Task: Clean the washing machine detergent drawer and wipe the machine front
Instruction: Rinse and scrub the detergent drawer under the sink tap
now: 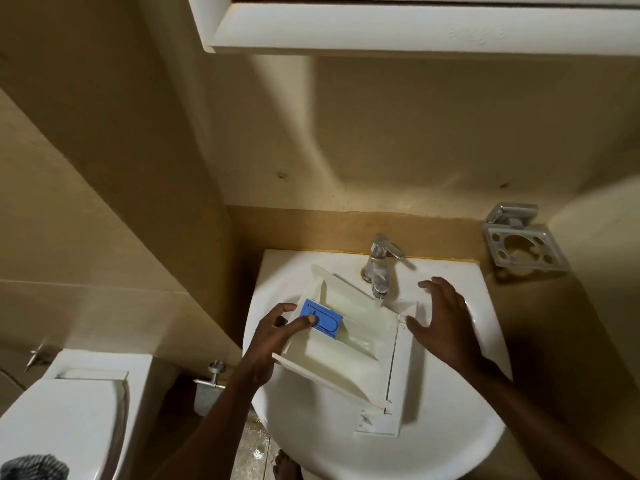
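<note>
A white detergent drawer (349, 344) lies tilted in the white sink (443, 438), its far end under the chrome tap (380, 268). A blue insert (327, 318) sits in the drawer's left compartment. My left hand (277, 336) grips the drawer's left wall, thumb pressing on the blue insert and fingers curled over the outer edge. My right hand (443, 323) hovers open with fingers spread just past the drawer's right front panel, near the tap. I cannot tell whether water runs from the tap.
A toilet (65, 417) with a closed lid stands at the lower left, a grey cloth (34, 467) at its front corner. A metal holder (523, 242) is fixed to the wall right of the sink. A white cabinet (415, 26) hangs overhead.
</note>
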